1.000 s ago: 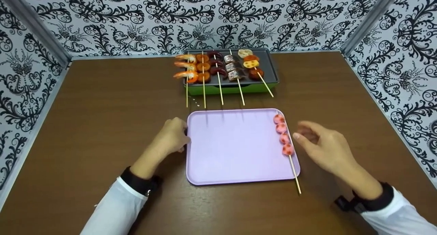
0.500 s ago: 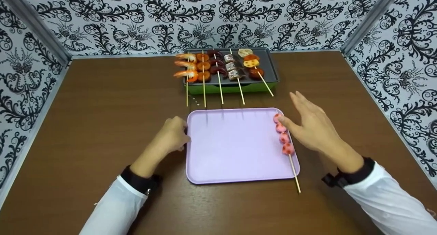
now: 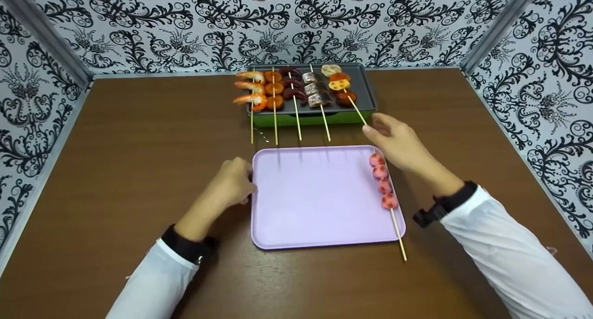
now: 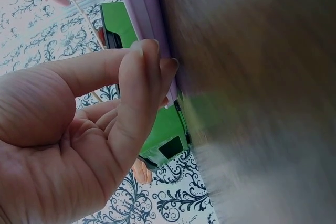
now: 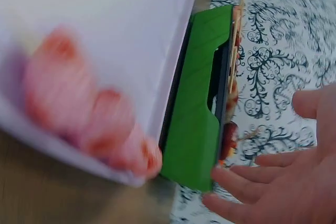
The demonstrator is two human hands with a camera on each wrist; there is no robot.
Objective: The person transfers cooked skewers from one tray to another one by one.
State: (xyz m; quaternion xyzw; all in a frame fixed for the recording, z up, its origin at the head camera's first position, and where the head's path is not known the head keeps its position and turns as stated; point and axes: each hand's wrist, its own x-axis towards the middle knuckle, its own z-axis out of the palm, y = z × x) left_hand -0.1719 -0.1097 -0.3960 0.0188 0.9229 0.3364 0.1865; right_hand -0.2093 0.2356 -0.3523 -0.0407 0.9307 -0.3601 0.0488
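Pinches lilac tray by left rim with left hand; spreads right hand near the tray's far right corner, beside a skewer; cannot discern contact.

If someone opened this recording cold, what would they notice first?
Probably the pale purple tray in the middle of the table, with a skewer of pink pieces along its right edge. Beyond it stands a green grill bearing five colourful skewers side by side. Behind, black-and-white patterned wallpaper stands out.
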